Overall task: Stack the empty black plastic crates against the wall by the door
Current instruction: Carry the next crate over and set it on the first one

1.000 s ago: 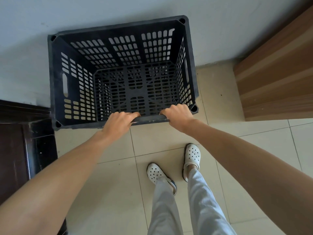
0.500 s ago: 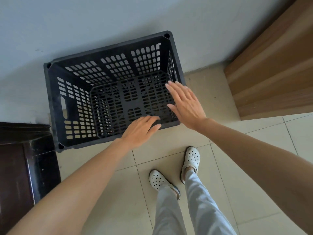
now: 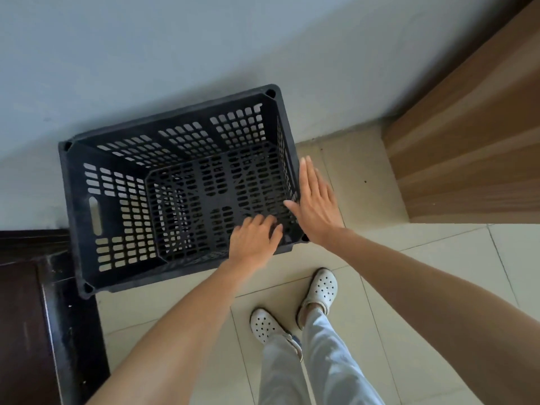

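Let go of the near rim since a second ago, with the crate (image 3: pixel 122 200) farther off now and down on the tiled floor (image 3: pixel 380 258). Sits there open side up and empty, back long side up against the pale wall (image 3: pixel 175 54). Long axis lies along that wall, running from lower left to upper right in the head view. Left short end, with its handle slot, points toward the dark door frame (image 3: pixel 29 317), and the near left corner reaches just over that frame's edge. Right short end points toward the wooden cabinet (image 3: pixel 467 141), well apart from it. Left hand (image 3: pixel 254 241) over the near long wall close to the right corner, fingers loosely curled and released, holding nothing; cannot tell whether the fingertips touch the rim. Right hand (image 3: pixel 315 206) flat and released, fingers straight and together, lying along the outside of the right short wall with the thumb at its rim. White perforated clogs (image 3: pixel 264 325) and light trousers (image 3: pixel 292 375) below, just short of the crate's near side.
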Motion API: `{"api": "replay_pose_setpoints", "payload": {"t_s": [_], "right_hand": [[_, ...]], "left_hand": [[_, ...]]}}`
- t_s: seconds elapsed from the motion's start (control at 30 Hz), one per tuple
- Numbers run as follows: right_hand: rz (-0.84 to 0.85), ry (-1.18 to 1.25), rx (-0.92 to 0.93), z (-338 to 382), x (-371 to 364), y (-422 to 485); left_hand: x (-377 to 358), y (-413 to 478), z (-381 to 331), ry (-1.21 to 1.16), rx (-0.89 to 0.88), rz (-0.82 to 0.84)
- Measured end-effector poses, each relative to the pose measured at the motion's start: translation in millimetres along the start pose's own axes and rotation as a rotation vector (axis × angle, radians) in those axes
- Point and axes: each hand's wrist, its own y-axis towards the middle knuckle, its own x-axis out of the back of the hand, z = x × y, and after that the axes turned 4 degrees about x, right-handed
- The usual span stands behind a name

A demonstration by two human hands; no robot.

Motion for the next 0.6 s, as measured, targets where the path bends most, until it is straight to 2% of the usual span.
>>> {"api": "replay_pose_setpoints", "payload": {"t_s": [0.2, 0.33, 0.47, 0.6], "right_hand": [[-0.087, -0.023, 0.100, 10.0, 34.1, 66.0], [-0.078, -0.014, 0.112, 22.7, 37.3, 117.3], [-0.072, -0.008, 0.063, 29.1, 27.5, 144.2], [-0.155, -0.105, 0.023, 31.5, 13.4, 146.6]], "left_hand": [[70.5, 70.3, 20.5, -0.075, -0.193, -0.320], [119.8, 136.0, 42.5, -0.063, -0.241, -0.420], [148.1, 185.0, 62.6, 0.005, -0.355, -0.351], [151.0, 205.9, 79.7, 0.075, -0.412, -0.102]]}}
